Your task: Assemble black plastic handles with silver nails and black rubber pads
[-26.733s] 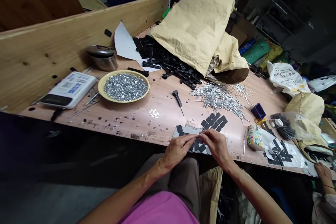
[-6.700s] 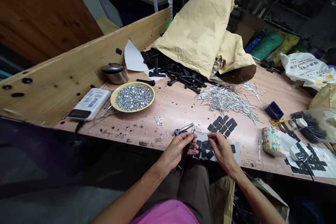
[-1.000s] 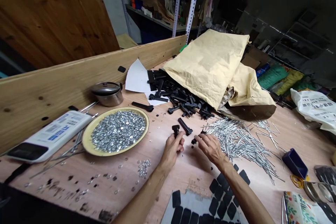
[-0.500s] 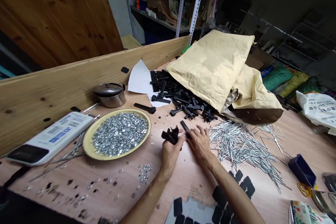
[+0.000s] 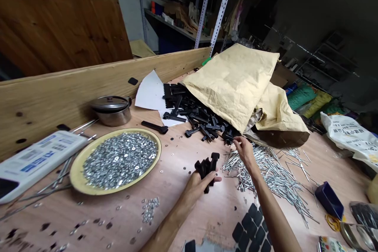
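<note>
My left hand (image 5: 198, 185) is closed around a bunch of several black plastic parts (image 5: 206, 167), their ends sticking up above the fingers. Farther forward and to the right, my right hand (image 5: 244, 150) has its fingers bent together at the near edge of a heap of black plastic parts (image 5: 203, 120). Whatever lies between those fingertips is too small to make out. Just under and right of that hand spreads a pile of thin metal rods (image 5: 274, 169).
A yellow dish (image 5: 75, 179) full of small metal washers stands at left, beside a white box (image 5: 44, 157) and a lidded metal pot (image 5: 113, 116). A large paper sack (image 5: 233, 78) lies behind the heap. Black pads (image 5: 251, 228) lie in front, a blue tray (image 5: 329, 201) at right.
My right hand has left the left hand's side and moved forward and right to the heap's edge. The single black part it was on now appears upright among the bunch in my left hand.
</note>
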A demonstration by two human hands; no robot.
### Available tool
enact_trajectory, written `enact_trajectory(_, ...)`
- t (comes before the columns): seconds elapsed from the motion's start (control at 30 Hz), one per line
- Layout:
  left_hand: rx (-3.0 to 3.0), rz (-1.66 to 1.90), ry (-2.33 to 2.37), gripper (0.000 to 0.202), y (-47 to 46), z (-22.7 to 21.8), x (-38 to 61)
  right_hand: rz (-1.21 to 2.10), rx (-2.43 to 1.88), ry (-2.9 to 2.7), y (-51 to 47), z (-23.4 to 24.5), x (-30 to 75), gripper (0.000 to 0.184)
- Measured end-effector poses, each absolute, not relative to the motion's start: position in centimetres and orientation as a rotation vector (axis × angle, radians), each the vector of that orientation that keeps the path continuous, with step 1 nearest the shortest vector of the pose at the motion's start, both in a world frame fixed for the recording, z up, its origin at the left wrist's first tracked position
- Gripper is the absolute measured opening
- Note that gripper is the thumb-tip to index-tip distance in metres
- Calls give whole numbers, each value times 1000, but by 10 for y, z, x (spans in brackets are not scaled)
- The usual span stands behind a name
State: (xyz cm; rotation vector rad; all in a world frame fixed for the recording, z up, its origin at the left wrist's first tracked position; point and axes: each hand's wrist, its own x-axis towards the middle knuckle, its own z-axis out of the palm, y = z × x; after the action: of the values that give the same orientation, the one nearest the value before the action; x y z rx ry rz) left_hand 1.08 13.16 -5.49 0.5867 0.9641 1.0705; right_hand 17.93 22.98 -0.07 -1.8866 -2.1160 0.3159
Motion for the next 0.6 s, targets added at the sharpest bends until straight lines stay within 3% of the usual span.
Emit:
enact_trajectory(0.07, 459, 1078, 854, 28, 132, -56, 11, 121, -1952, -2097, 252, -6, 178, 19)
enact_trajectory(0.27, 276, 1190, 890, 34, 141, -57, 9, 68, -1945, -2144, 247, -14, 166, 13)
enact_trajectory(0.47, 220, 1282, 867, 45, 141, -52, 10, 610, -1516, -2240, 168, -23, 133, 18)
enact_trajectory(0.6, 144, 1349, 885, 40, 143, -49, 9, 911, -1443, -2287, 186, -11, 128, 29)
